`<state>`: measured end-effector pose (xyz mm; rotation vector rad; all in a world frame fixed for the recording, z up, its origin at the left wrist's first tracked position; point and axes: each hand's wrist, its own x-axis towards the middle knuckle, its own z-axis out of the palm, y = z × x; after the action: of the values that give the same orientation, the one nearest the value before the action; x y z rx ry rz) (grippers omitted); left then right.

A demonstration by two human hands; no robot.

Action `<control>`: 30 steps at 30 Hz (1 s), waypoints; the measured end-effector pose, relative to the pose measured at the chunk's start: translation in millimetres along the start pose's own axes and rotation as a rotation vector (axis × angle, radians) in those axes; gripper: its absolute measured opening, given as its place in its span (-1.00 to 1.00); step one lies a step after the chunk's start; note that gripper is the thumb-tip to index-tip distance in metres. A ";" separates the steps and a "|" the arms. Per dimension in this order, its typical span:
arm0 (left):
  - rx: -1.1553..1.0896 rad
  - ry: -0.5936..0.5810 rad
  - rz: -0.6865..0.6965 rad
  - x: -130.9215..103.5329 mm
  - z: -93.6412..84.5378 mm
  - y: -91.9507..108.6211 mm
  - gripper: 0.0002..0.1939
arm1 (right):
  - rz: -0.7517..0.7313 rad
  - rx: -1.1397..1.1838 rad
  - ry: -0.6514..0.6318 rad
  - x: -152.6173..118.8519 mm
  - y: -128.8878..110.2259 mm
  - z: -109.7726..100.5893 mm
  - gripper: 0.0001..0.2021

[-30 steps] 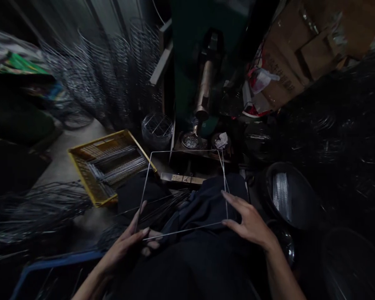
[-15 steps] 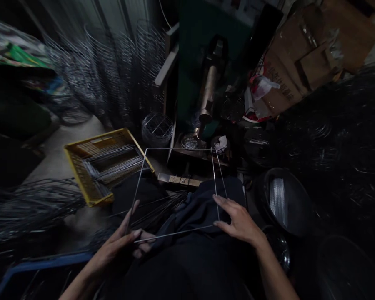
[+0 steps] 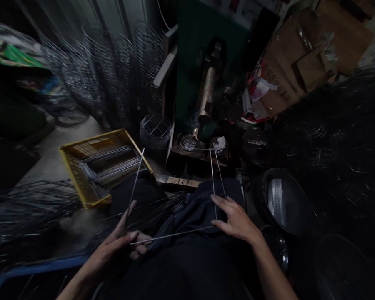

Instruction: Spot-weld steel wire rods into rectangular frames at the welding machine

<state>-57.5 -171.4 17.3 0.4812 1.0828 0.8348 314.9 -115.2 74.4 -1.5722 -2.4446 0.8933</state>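
Observation:
A thin metal wire bent into a rectangular frame (image 3: 171, 148) is held above my lap between both hands. My left hand (image 3: 123, 239) grips its near left corner, with the thumb on the wire and some fingers extended below it. My right hand (image 3: 236, 218) holds the right side, thumb at the near corner and fingertips against the side wire. Two wire lengths run close together on that right side, meeting near the far right corner. Past the far edge of the frame stands a machine with a metal cylinder (image 3: 207, 93) over a round metal plate (image 3: 189, 143).
A yellow crate (image 3: 71, 173) of straight wires stands on the left, with stacked wire baskets (image 3: 112, 71) behind it. Loose wires (image 3: 162, 212) lie across my lap. At right are a black bucket (image 3: 295, 204) and cardboard boxes (image 3: 281, 87). A blue crate edge (image 3: 43, 266) shows at lower left.
Both hands and the wire frame have shifted very slightly left in view, along with the surroundings. The grip on the wire looks the same.

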 end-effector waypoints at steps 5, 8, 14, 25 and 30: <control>0.005 -0.088 -0.022 6.6 9.2 -4.7 0.04 | -0.016 -0.070 -0.031 22.3 -18.2 11.2 -0.26; 0.004 -0.125 -0.021 11.8 19.8 -8.8 0.07 | -0.117 0.040 -0.089 37.9 -37.7 25.3 -0.20; -0.065 -0.080 0.005 13.3 20.3 -10.3 0.09 | -0.173 0.191 -0.041 37.0 -41.0 38.0 -0.20; -0.076 -0.174 -0.001 15.4 13.8 -16.6 -0.02 | -0.194 0.444 -0.024 34.4 -47.2 18.1 -0.30; -0.064 -0.191 -0.013 17.5 12.2 -16.3 -0.04 | -0.135 0.387 0.006 31.1 -44.2 22.0 -0.29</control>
<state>-36.8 -166.9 0.8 0.4890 0.8803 0.7937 256.7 -110.8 72.5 -1.2581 -2.1709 1.2393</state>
